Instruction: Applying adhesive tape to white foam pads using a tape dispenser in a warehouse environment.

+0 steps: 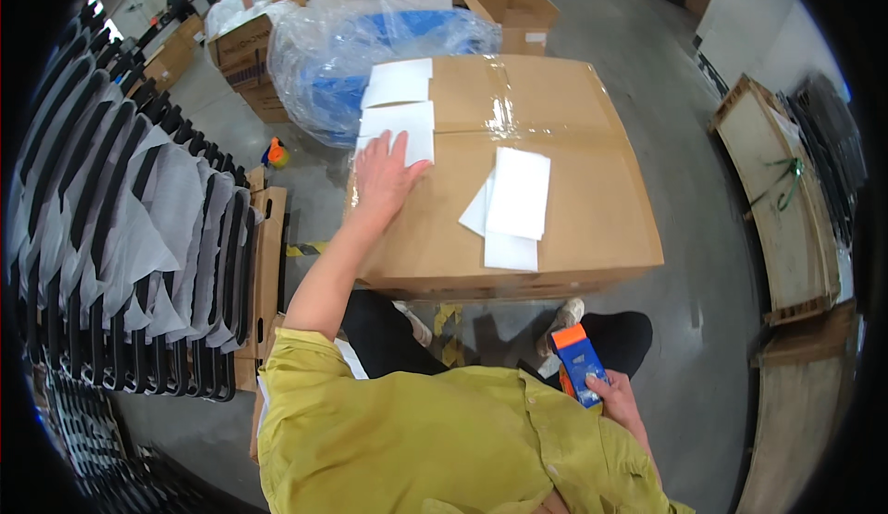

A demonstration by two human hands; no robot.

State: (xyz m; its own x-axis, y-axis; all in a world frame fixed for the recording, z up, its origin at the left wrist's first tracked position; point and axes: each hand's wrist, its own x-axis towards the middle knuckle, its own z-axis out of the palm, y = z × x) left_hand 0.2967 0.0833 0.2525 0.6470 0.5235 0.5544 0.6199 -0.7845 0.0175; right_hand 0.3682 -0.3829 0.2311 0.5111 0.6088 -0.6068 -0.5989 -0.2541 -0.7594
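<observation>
A large taped cardboard box [573,190] stands on the floor in front of me. My left hand [384,176] lies flat, fingers spread, on a white label sheet [402,125] at the box's left edge; another white label [398,81] sits just beyond it. Two loose white paper sheets [513,209] rest overlapping on the box's middle. My right hand [615,398] stays low near my hip, holding a blue handheld device with an orange top [578,361].
Rows of black frames wrapped in grey fabric [139,236] fill the left side. A blue thing under clear plastic wrap [351,51] and several cardboard boxes [245,51] stand behind. Wooden pallets [786,209] lean at the right. Grey concrete floor [684,79] surrounds the box.
</observation>
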